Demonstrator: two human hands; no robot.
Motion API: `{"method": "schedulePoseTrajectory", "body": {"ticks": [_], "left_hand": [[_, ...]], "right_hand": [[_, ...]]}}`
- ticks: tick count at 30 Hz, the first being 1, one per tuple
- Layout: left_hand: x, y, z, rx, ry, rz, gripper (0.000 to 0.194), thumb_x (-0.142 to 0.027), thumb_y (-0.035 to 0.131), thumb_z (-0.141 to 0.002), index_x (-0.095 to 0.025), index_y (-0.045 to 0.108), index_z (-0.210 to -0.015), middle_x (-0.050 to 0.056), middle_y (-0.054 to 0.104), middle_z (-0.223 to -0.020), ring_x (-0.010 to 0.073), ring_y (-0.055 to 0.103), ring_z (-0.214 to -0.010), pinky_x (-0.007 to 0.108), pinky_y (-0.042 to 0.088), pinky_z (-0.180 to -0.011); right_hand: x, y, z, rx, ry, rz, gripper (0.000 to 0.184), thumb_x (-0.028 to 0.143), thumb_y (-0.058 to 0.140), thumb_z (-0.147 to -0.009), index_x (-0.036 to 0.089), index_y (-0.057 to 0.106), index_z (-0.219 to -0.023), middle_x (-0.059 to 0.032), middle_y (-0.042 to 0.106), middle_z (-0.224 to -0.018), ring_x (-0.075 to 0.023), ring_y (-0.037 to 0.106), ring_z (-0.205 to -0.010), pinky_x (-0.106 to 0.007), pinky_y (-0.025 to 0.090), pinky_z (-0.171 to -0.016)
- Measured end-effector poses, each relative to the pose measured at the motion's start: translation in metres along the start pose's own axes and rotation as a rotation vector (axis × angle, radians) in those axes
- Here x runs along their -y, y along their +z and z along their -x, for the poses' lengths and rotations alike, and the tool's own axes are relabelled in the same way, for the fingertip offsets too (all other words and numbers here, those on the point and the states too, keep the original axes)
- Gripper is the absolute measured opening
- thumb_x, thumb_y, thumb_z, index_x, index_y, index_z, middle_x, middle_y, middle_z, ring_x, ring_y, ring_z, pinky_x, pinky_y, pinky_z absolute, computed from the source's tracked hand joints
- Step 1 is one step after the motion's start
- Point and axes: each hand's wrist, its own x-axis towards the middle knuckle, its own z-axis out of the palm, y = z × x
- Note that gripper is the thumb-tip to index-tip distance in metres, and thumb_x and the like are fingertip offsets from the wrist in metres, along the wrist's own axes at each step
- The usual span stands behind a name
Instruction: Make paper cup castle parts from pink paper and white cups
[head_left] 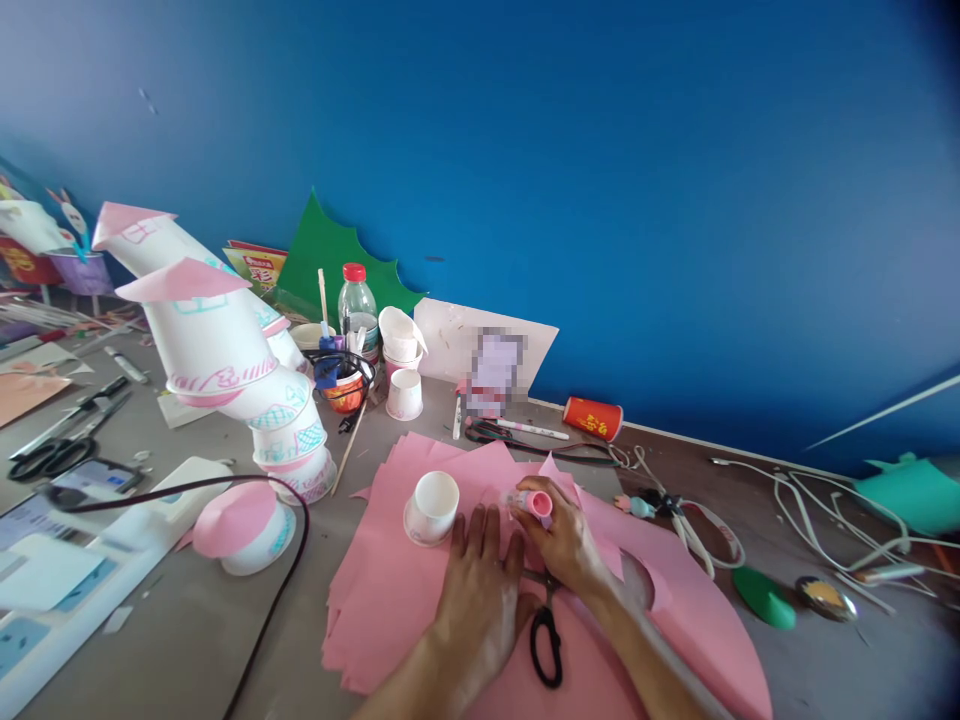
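Note:
My left hand (480, 590) lies flat on a stack of pink paper (375, 610), fingers stretched out towards the wall. In my right hand (570, 545) is a small pink-ended tube that looks like a glue stick (537, 504), tilted over the sheet. Just left of my left fingertips, a white paper cup (435, 508) sits on the pink paper. Black-handled scissors (547, 645) lie between my hands, their blades partly hidden by them.
Decorated paper-cup towers with pink cone roofs (202, 330) lean at the left. Nearby are a cone-topped cup (244, 527), a power strip (112, 580) and a black cable (289, 565). A bottle (358, 305), a red cup (593, 418) and white cables (806, 510) lie further out.

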Motion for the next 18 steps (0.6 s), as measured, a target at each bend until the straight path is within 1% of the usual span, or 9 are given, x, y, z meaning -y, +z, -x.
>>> {"method": "schedulePoseTrajectory", "body": {"ticks": [3,5,9,12,14,18], "left_hand": [[0.0,0.0,0.0,0.009,0.002,0.0,0.06,-0.053,0.045,-0.089,-0.018,0.045,-0.137,0.023,0.035,-0.147,0.0418,0.029,-0.136,0.063,0.027,-0.105],[0.0,0.0,0.0,0.009,-0.001,-0.001,0.06,-0.053,0.045,-0.089,-0.018,0.045,-0.137,0.024,0.034,-0.147,0.0422,0.028,-0.137,0.063,0.027,-0.105],[0.0,-0.001,-0.001,0.007,0.004,0.001,0.061,-0.055,0.044,-0.088,-0.017,0.047,-0.136,0.025,0.035,-0.147,0.0429,0.028,-0.137,0.064,0.026,-0.105],[0.0,-0.001,-0.001,0.009,-0.004,0.004,0.062,-0.055,0.045,-0.088,-0.018,0.045,-0.137,0.024,0.035,-0.147,0.0429,0.029,-0.136,0.064,0.027,-0.105],[0.0,-0.001,-0.001,0.005,-0.005,0.009,0.061,-0.054,0.045,-0.088,-0.018,0.045,-0.138,0.023,0.034,-0.147,0.0427,0.029,-0.136,0.063,0.027,-0.105],[0.001,-0.001,0.0,-0.017,0.005,0.014,0.061,-0.054,0.047,-0.087,-0.018,0.047,-0.136,0.023,0.035,-0.147,0.0427,0.029,-0.136,0.064,0.028,-0.105]], "right_hand": [[-0.002,-0.003,-0.001,-0.053,0.017,0.024,0.011,0.025,0.057,-0.083,0.022,0.06,-0.093,-0.0067,0.068,-0.093,-0.0232,0.064,-0.088,-0.036,0.051,-0.078],[-0.001,-0.006,-0.002,-0.085,0.038,0.034,0.011,0.026,0.057,-0.083,0.021,0.06,-0.093,-0.0066,0.068,-0.091,-0.0226,0.064,-0.085,-0.035,0.051,-0.077],[0.004,-0.007,-0.001,-0.054,0.06,0.016,0.01,0.027,0.06,-0.082,0.021,0.061,-0.09,-0.0043,0.069,-0.087,-0.0196,0.065,-0.078,-0.03,0.052,-0.072],[0.0,-0.005,0.0,-0.05,0.026,0.023,0.011,0.028,0.06,-0.081,0.021,0.062,-0.09,-0.0044,0.07,-0.088,-0.0199,0.065,-0.081,-0.03,0.052,-0.073],[-0.005,-0.006,0.0,-0.104,0.019,0.042,0.013,0.029,0.059,-0.082,0.022,0.063,-0.092,-0.0061,0.069,-0.092,-0.0216,0.064,-0.087,-0.033,0.051,-0.078],[-0.014,-0.022,-0.003,-0.325,0.058,0.091,0.019,0.033,0.059,-0.083,0.019,0.061,-0.096,-0.0098,0.065,-0.097,-0.0248,0.06,-0.092,-0.041,0.047,-0.084]]}}
